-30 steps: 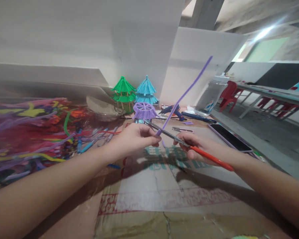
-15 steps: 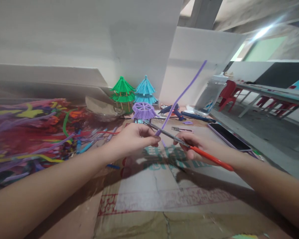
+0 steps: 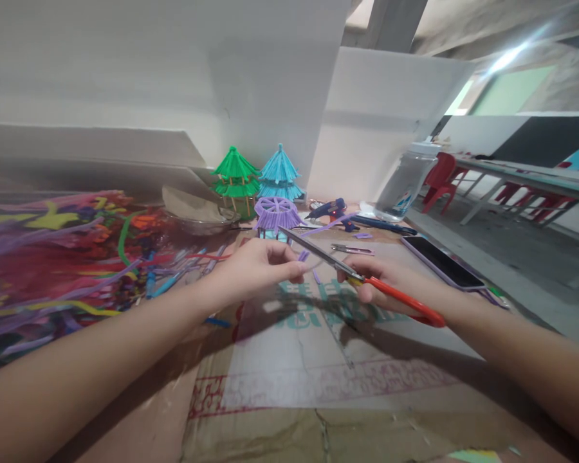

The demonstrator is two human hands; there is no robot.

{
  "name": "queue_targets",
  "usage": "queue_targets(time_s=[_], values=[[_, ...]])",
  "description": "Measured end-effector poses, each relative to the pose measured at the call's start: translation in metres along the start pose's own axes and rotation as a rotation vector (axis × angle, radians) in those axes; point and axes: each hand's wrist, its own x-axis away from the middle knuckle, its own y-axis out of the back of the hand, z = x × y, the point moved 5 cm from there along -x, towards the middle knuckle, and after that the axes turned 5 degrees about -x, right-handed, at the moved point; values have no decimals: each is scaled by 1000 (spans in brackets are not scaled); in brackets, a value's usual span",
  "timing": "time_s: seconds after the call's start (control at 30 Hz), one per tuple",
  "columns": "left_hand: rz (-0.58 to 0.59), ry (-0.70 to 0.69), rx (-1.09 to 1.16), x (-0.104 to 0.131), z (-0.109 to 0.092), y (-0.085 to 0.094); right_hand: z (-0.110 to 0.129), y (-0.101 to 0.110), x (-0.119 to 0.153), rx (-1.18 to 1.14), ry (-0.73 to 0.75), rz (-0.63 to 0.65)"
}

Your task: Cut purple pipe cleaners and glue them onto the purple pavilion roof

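Between the thumb and fingers of my left hand [image 3: 273, 262] are short purple pipe cleaner pieces [image 3: 303, 256], their ends poking out to the right. My right hand [image 3: 383, 278] grips scissors [image 3: 405, 301] with red handles, the long blades pointing left just above those pieces. Beyond the blades a longer purple pipe cleaner [image 3: 336, 223] slants near the glue gun [image 3: 329, 209]. Behind my left hand stands a purple pipe-cleaner roof [image 3: 278, 214] with a flat spoked top. Part of the left fingers' grip is hidden.
A green pavilion model [image 3: 235, 172] and a blue one [image 3: 280, 172] stand at the back. Loose pipe cleaners [image 3: 53, 257] heap up on the left. A phone [image 3: 441, 263], thread snips [image 3: 352, 249], a water bottle [image 3: 408, 180] and a bowl [image 3: 202, 222] surround the white sheet [image 3: 367, 379].
The long purple pipe cleaner that rose from my left fingers has come off and dropped toward the back right. Short pieces stay in the left hand. The scissors have shifted slightly.
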Motion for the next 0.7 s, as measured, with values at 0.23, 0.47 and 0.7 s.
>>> queue_targets(time_s=[0.23, 0.47, 0.7], values=[[0, -20, -3, -3, 7, -1, -19, 12, -7, 246, -84, 18], [-233, -89, -269, -10, 24, 16, -33, 12, -11, 380, -188, 20], [-243, -138, -588, -13, 40, 7, -12, -16, -3, 428, -23, 100]])
